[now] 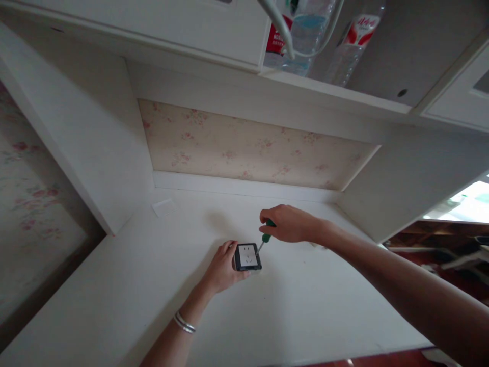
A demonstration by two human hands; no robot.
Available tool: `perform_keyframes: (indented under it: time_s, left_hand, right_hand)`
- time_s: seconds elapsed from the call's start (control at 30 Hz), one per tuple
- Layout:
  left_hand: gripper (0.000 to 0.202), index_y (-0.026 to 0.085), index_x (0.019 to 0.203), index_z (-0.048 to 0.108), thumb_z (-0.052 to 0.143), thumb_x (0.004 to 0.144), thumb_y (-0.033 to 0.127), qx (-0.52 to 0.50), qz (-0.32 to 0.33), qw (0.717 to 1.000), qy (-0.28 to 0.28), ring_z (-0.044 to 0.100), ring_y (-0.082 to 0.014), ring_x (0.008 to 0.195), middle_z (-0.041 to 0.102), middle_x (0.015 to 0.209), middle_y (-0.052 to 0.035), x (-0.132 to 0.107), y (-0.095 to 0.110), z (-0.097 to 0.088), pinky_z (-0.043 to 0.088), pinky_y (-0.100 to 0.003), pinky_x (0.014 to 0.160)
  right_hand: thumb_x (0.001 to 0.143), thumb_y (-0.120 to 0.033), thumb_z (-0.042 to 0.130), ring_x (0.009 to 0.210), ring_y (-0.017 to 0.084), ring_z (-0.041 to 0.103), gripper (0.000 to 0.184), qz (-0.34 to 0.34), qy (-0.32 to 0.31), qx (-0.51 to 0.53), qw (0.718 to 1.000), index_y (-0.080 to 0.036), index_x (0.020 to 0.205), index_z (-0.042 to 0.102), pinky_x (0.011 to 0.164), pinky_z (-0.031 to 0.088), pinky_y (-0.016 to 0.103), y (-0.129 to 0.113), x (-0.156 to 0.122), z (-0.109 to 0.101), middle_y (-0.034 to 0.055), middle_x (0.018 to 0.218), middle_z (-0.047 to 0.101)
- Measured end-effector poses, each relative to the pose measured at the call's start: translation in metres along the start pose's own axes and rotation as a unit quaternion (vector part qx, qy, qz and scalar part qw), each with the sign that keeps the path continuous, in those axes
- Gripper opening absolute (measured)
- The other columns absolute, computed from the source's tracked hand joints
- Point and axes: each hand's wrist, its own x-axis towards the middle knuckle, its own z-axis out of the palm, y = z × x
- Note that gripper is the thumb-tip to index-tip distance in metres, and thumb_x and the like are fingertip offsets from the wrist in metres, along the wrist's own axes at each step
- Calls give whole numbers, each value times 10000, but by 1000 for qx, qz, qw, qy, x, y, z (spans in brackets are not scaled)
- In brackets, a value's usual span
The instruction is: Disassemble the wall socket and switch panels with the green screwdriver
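Likely light and stiff, the socket (248, 256) should handle best by its side edges, though its smooth casing could slip. It looks square, with a white slotted face in a black frame. I have it at the counter (317, 306), my left grip (223, 267) holding its side; my right grip (290, 224) clasps a green-handled screwdriver (266, 237), tip at the frame's right edge.

A square socket (248, 256) with a white slotted face and black frame is facing upward; a green-handled screwdriver (266, 237) is slanting from its right edge toward the far right.
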Motion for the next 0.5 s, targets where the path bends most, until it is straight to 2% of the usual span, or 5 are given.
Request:
perform_keyframes:
  time_s: [0.1, 0.23, 0.5]
  left_hand:
    - [842, 202, 1317, 413, 769, 583, 407, 5, -1, 1000, 5, 394, -299, 1221, 443, 1308, -108, 0, 1, -1, 331, -419, 1049]
    - [814, 204, 1287, 433, 780, 571, 376, 6, 5, 1000, 17, 412, -289, 1199, 464, 1275, -95, 1, 2, -1, 341, -412, 1039]
    - [784, 232, 1266, 445, 787, 569, 339, 4, 16, 1000, 24, 448, -275, 1158, 480, 1243, -75, 2, 5, -1, 371, -400, 1019]
  right_hand:
    - [833, -257, 464, 739, 178, 610, 175, 3, 33, -10, 999, -211, 848, 632, 615, 364, 254, -2, 0, -4, 47, 846, 692]
    - [812, -235, 476, 723, 158, 598, 162, 4, 94, 21, 995, -214, 837, 634, 628, 371, 235, -8, 0, -8, 25, 831, 692]
    - [823, -235, 465, 716, 146, 594, 173, -51, 103, 59, 992, -197, 819, 634, 636, 377, 222, -28, 6, 1, 28, 821, 689]
